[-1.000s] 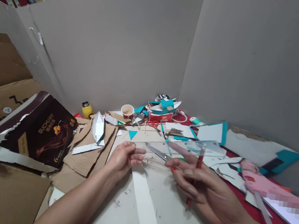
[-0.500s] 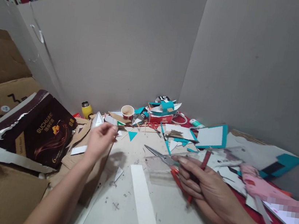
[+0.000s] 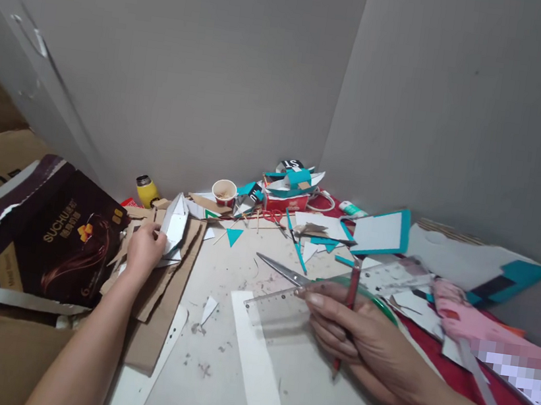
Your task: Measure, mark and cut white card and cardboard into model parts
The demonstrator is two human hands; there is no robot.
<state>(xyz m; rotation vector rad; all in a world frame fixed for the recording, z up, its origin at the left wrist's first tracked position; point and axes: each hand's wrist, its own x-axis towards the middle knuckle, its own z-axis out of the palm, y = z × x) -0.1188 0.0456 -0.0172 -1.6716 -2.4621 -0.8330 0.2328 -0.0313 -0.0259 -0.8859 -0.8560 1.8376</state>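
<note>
Left hand (image 3: 143, 251) reaches over the brown cardboard pile (image 3: 171, 282), fingers pinched on the folded white paper piece (image 3: 174, 228). Right hand (image 3: 357, 333) holds clear ruler (image 3: 272, 307), red pen (image 3: 348, 306) and scissors (image 3: 286, 272) together, fingers wrapped round them, above the bench (image 3: 228, 370). White strip (image 3: 257, 360) lies cut and flat on the bench; many offcuts already lie about. Assembly looks unfinished.

Our left hand (image 3: 143, 251) grips a folded white paper model (image 3: 173, 228) at nine o'clock; our right hand (image 3: 362, 337) holds a clear plastic ruler (image 3: 281, 307) and a red pencil (image 3: 348, 306).
</note>
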